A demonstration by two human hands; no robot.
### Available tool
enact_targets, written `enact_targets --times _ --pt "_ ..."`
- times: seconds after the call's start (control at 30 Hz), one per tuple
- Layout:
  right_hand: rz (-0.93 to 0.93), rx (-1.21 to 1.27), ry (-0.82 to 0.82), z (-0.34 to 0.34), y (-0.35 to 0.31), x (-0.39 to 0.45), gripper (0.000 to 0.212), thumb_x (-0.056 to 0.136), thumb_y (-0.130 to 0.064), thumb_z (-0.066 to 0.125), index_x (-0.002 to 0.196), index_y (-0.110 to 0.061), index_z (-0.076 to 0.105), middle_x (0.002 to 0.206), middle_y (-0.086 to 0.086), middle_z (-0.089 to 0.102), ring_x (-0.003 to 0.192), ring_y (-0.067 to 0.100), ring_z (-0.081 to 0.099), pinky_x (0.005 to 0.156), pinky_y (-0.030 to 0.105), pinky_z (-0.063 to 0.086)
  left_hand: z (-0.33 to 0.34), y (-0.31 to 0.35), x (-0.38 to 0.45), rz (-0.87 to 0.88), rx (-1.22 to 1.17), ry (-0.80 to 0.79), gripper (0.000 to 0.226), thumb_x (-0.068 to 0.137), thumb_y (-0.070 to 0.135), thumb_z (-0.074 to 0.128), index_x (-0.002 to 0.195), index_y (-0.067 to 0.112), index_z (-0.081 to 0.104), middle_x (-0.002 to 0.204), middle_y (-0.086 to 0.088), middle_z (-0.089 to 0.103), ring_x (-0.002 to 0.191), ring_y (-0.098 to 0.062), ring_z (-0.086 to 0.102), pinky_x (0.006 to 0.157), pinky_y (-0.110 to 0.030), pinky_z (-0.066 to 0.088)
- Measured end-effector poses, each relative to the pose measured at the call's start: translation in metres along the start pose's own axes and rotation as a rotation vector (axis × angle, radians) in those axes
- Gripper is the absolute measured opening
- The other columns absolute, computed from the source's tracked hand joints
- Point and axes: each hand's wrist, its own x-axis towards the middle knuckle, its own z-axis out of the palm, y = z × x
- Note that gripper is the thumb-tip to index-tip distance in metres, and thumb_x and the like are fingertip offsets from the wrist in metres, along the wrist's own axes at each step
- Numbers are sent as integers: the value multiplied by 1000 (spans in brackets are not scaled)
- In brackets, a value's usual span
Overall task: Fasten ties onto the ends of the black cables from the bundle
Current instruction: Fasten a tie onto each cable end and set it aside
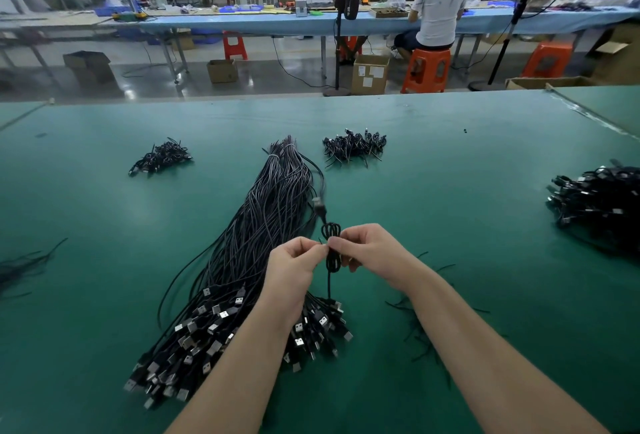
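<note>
A long bundle of black cables [263, 225] lies on the green table [450, 191], its metal USB plugs fanned out at the near end. Above the bundle, my left hand [294, 267] and my right hand [370, 253] meet around a small coiled loop of one black cable [331, 243]. Both hands pinch the coil at its middle, where a thin black tie seems to wrap it; the tie is too small to see clearly. The cable's blurred plug [319, 206] hangs above the coil, and its tail drops down to the plugs.
Piles of coiled, tied cables lie at the far left [161, 158], far middle [353, 147] and right edge [599, 205]. Loose black ties [419, 326] are scattered under my right forearm, more at the left edge [24, 267]. People sit at a blue bench beyond.
</note>
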Motion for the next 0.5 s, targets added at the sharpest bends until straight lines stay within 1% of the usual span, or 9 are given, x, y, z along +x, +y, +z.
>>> enact_targets --times 0.07,0.13,0.17,0.23,0.3,0.37,0.4,0.47,0.5 --pt "133 117 -62 -2 -4 1 26 96 -31 68 82 -10 74 69 1 67 60 11 57 61 25 50 0 3 -4 243 269 19 18 88 7 71 72 9 64 68 2 60 62 -5 51 63 -20 44" --pt "252 197 -141 -7 -6 1 27 95 -33 69 82 -10 71 69 3 63 58 13 55 58 25 50 1 5 -7 478 512 15 20 87 4 72 72 13 62 72 7 57 65 -1 51 64 -12 41" --pt "284 216 -181 -10 -6 1 27 94 -34 69 82 -10 69 69 3 61 58 14 54 57 25 50 0 6 -8 540 558 -6 21 87 3 72 72 15 61 73 8 55 68 -1 52 65 -10 40" --pt "305 217 -240 -13 -5 -1 29 94 -37 68 81 -11 69 70 3 62 58 14 55 56 25 50 -4 4 -8 562 573 -49 23 87 4 72 73 18 61 74 11 55 69 -1 53 66 -10 41" --pt "299 211 -218 -11 -5 -2 36 97 -40 64 78 -10 71 70 5 67 58 15 59 56 26 53 -5 2 -8 477 531 -55 22 88 8 73 73 20 63 69 13 57 64 0 51 62 -11 41" --pt "235 157 -74 -4 -2 0 39 100 -39 59 80 -8 72 74 6 72 62 17 65 61 29 58 -6 0 -5 297 387 -35 20 89 12 73 71 19 67 62 13 59 58 -1 49 58 -15 42" --pt "153 62 28 0 0 1 34 101 -36 59 83 -10 71 79 4 73 66 16 67 65 30 60 -6 0 -3 192 286 -13 18 89 13 72 72 16 68 63 8 59 60 -6 50 59 -22 44" --pt "-83 -175 219 7 5 1 6 99 -23 62 98 -21 68 97 -5 70 75 9 66 72 26 60 -6 -2 2 7 89 32 20 91 14 71 71 10 67 66 -6 55 65 -18 47 66 -34 44" --pt "-207 -255 263 9 7 0 15 98 -16 63 107 -28 64 107 -11 65 81 8 64 74 23 58 -6 -2 4 -68 -15 49 23 92 13 69 70 10 64 65 -7 51 64 -19 45 65 -34 41"
